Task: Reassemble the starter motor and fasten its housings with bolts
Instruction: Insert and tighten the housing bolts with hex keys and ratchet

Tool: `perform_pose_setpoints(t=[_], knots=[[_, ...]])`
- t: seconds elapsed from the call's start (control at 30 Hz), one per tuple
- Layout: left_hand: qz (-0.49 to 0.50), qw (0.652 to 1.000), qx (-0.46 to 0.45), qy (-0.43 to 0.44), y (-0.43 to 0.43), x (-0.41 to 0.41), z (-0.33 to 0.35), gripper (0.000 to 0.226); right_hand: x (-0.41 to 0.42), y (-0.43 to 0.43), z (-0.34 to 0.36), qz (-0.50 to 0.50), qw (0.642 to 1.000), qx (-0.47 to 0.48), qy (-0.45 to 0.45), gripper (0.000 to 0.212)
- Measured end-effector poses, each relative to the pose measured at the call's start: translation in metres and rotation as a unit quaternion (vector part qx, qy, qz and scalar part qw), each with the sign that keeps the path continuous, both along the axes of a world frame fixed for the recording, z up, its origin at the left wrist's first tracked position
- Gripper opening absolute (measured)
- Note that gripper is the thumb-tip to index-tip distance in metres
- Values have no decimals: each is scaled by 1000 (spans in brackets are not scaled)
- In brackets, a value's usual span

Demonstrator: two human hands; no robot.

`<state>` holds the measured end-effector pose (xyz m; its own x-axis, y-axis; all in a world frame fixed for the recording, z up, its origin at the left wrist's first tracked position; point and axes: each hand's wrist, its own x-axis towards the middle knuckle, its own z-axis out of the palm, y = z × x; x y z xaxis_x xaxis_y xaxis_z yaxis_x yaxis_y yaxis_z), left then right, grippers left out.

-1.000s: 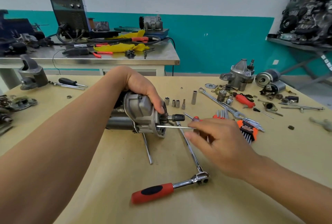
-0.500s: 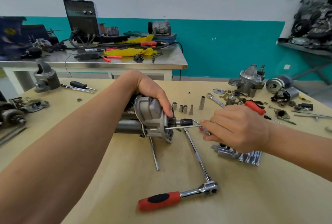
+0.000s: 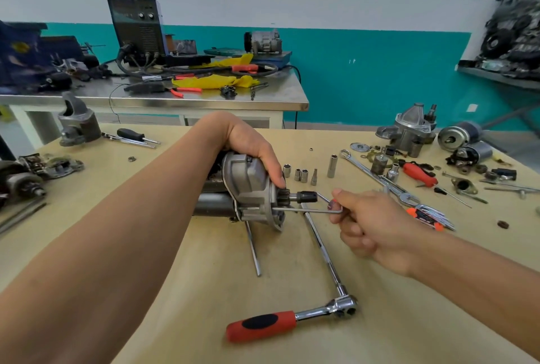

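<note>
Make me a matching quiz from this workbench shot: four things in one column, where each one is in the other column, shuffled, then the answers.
Things
1. starter motor
2. hex key
3. ratchet wrench
4. yellow cloth

Places
A. lying free on the wooden table, nearest the camera
B. on the steel bench at the back
C. gripped from above by the left hand
D. held in the right hand

Pairs: 1-C, 2-D, 3-A, 4-B

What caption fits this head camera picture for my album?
Left hand grips the starter motor while right hand holds a hex key against it.
</note>
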<state>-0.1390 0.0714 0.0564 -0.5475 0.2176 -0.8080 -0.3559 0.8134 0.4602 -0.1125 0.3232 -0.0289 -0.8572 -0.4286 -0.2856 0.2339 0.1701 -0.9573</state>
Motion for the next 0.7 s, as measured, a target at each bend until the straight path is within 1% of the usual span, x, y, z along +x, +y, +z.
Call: perform_pose_setpoints(t=[0.03, 0.07, 0.1, 0.13, 0.17, 0.2, 0.23, 0.27, 0.3, 0.33, 0.4, 0.43, 0.47, 0.5, 0.57, 0.63, 0.7], knots=[[-4, 1000, 2, 0, 0, 0, 0, 38, -1, 3, 3, 2, 998, -13, -63, 46], [-8, 1000, 3, 0, 0, 0, 0, 37, 0, 4, 5, 8, 996, -18, -83, 45], [-9, 1000, 3, -1, 0, 0, 1, 37, 0, 6, 5, 14, 998, -13, -66, 45], [-10, 1000, 3, -2, 0, -1, 1, 37, 1, 7, 3, 16, 1000, 6, -8, 45], [-9, 1000, 2, -3, 0, -1, 0, 37, 3, 8, 0, 15, 995, 35, 92, 44], [-6, 1000, 2, -3, -1, -2, 0, 38, 3, 9, -3, 15, 973, 63, 224, 44], [-4, 1000, 2, -3, -1, -2, 0, 39, 2, 12, -5, 20, 923, 89, 373, 44], [-5, 1000, 2, 0, -1, -2, 0, 38, -1, 16, -6, 34, 852, 106, 511, 44], [-8, 1000, 4, 3, 0, -2, 0, 36, -7, 21, -7, 58, 778, 119, 614, 43], [-12, 1000, 5, 5, 0, -1, 0, 35, -11, 26, -8, 86, 713, 136, 683, 41], [-15, 1000, 6, 5, 1, -1, 2, 35, -17, 31, -11, 121, 609, 180, 763, 40], [-12, 1000, 6, 4, 1, -2, 2, 36, -21, 32, -12, 129, 569, 190, 789, 40], [-7, 1000, 7, 0, 0, -2, 2, 37, -24, 33, -12, 135, 544, 183, 808, 37], [-4, 1000, 9, -2, 0, -1, 3, 38, -28, 33, -9, 144, 532, 167, 817, 35], [-10, 1000, 14, 4, 0, 1, 2, 40, -34, 31, -2, 165, 528, 140, 821, 36], [-16, 999, 24, 29, -2, 2, 5, 44, -33, 27, 9, 172, 540, 129, 814, 40], [-9, 996, 59, 65, -11, 6, 12, 56, -29, 22, 28, 164, 558, 116, 805, 35]])
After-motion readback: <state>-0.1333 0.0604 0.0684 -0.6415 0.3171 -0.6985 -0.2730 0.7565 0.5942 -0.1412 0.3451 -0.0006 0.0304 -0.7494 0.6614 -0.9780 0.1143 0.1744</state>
